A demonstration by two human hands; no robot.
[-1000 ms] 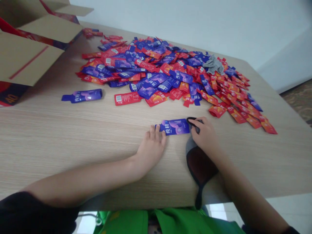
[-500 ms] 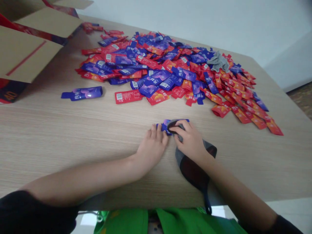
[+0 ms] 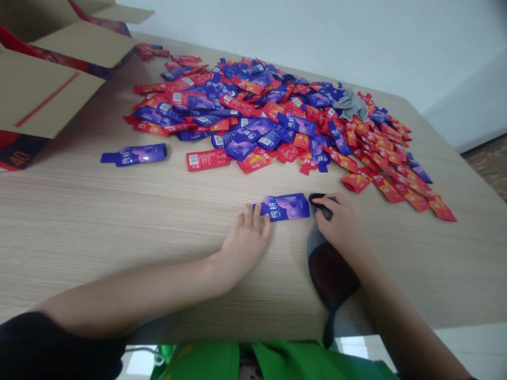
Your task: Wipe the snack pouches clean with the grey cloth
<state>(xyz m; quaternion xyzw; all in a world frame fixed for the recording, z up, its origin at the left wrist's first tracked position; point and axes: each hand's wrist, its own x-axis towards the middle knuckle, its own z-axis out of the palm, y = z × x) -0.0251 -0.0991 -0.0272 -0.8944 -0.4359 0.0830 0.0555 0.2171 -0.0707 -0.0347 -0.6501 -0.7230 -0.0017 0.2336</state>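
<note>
A flat purple pouch (image 3: pixel 291 207) with a narrow neck at its left end lies on the wooden table in front of me. The spread fingers of my left hand (image 3: pixel 250 232) rest flat on that neck end. Just beyond the pouch's right edge, my right hand (image 3: pixel 340 221) is closed on a grey and black soft item with a dark panel (image 3: pixel 331 272). Its rounded tip shows at my fingertips, and its narrow strap-like tail reaches the table's front edge. I cannot make out exactly what this item is.
A large heap of red and purple pouches (image 3: pixel 253 116) covers the far side, with a grey crumpled cloth (image 3: pixel 351 104) on it. Another purple pouch (image 3: pixel 137 155) lies alone at left. An open cardboard box (image 3: pixel 47 95) stands at the left edge.
My right hand has slid right, off the purple pouch, taking the grey and black item along. More of the pouch's face shows now. My left hand stays on the neck.
</note>
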